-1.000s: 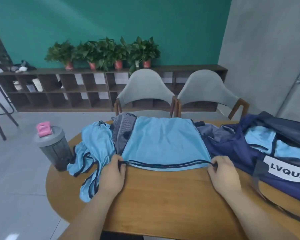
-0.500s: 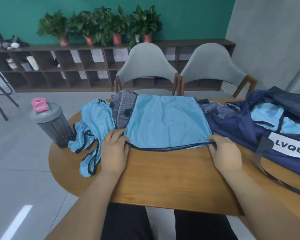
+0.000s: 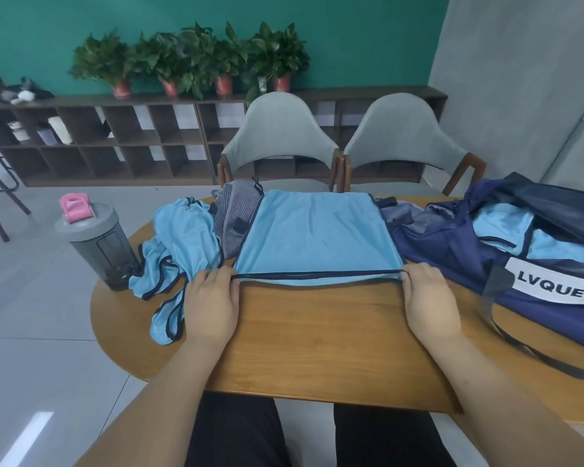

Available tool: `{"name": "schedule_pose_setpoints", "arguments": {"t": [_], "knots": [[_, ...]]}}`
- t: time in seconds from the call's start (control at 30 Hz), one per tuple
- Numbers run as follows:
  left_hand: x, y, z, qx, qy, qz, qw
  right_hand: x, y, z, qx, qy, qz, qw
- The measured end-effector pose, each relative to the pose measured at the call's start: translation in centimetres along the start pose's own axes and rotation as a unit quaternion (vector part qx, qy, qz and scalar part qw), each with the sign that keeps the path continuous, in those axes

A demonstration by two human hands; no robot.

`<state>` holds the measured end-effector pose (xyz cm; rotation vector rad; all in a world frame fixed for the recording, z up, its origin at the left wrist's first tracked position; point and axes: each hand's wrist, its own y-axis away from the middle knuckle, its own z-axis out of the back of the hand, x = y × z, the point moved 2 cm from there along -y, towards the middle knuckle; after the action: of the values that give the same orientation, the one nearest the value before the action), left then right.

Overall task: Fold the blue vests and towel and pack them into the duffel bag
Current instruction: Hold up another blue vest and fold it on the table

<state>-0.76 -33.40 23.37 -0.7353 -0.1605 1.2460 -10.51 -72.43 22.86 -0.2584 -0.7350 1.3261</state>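
While the blue vest (image 3: pixel 317 237) lies flat mid-worktop (image 3: pixel 317 338), left hand (image 3: pixel 211 301) and right hand (image 3: pixel 430 298) each pinch a near hem corner, grip closed on the dark trim, hem taut between them. Grey striped towel (image 3: pixel 235 217) touches its left edge, crumpled second vest (image 3: pixel 182 237) beyond that. Open duffel bag (image 3: pixel 486 251) sits right, light-blue fabric inside. Shaker bottle (image 3: pixel 98 244) stands at the far left edge.
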Motion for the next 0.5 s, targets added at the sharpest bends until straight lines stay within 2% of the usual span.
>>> {"name": "schedule_pose_setpoints", "arguments": {"t": [0.13, 0.3, 0.5], "knots": [[0.2, 0.2, 0.4, 0.005, 0.014, 0.009, 1.0, 0.6, -0.2, 0.6, -0.006, -0.034, -0.004, 0.999], [-0.2, 0.5, 1.9, -0.019, 0.082, 0.015, 0.996, 1.0, 0.5, 2.1, -0.044, -0.056, 0.025, 0.997], [1.2, 2.2, 3.4, 0.009, 0.105, -0.047, 0.993, 0.5, 2.9, 4.1, -0.007, -0.04, 0.071, 0.997]]}}
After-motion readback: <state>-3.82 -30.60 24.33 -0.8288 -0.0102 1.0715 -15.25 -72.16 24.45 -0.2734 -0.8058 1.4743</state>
